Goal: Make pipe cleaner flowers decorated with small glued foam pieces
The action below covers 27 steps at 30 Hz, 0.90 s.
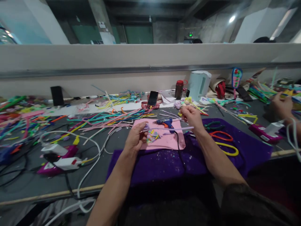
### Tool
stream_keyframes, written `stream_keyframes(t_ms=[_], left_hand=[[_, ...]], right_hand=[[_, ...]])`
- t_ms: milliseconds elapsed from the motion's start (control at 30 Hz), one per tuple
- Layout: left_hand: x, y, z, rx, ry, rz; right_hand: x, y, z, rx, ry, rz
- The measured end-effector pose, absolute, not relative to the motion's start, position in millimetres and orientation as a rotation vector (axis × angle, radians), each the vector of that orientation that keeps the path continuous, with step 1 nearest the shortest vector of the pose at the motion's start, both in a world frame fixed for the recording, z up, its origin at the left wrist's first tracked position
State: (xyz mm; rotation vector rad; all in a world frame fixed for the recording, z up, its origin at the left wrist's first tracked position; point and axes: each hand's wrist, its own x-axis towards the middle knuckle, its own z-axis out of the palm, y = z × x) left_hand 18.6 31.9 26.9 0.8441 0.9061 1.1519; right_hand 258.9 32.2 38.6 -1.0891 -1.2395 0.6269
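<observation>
Your left hand is closing around one end of a pale lilac pipe cleaner, fingers curled over it, while your right hand is pinching the other end between thumb and fingertips. The pipe cleaner is stretching between your two hands, hanging just above the pink felt sheet.

It looks light, fuzzy and bendable, a thin wire core in soft pile, so it is likely holding whatever bend you give it; gripping near the ends, as you are doing, gives the most control.

Just under your left hand, a small heap of coloured scraps is lying on the pink sheet, which is resting on a purple cloth. Between your hands and slightly beyond, a blue glue gun is sitting. To the right of your right hand, orange and yellow scissors are lying. Further off, loose pipe cleaners are sprawling across the surface, and a phone is leaning.
</observation>
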Motion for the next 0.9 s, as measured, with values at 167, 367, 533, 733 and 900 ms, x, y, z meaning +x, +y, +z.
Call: stream_keyframes(t_ms=[167, 367, 533, 733, 900], left_hand=[[22, 32, 22, 0.907, 0.892, 1.139], [24, 32, 20, 0.957, 0.913, 1.125], [26, 32, 17, 0.957, 0.917, 1.114], [29, 32, 15, 0.959, 0.871, 1.068], [32, 31, 18, 0.971, 0.867, 1.037]], right_hand=[[262, 14, 53, -0.985, -1.208, 0.340], [259, 3, 57, -0.993, -1.342, 0.137], [216, -3, 39, -1.019, -1.937, -0.205], [179, -1, 17, -1.251, -2.159, -0.472], [181, 7, 11, -1.270, -2.168, -0.462]])
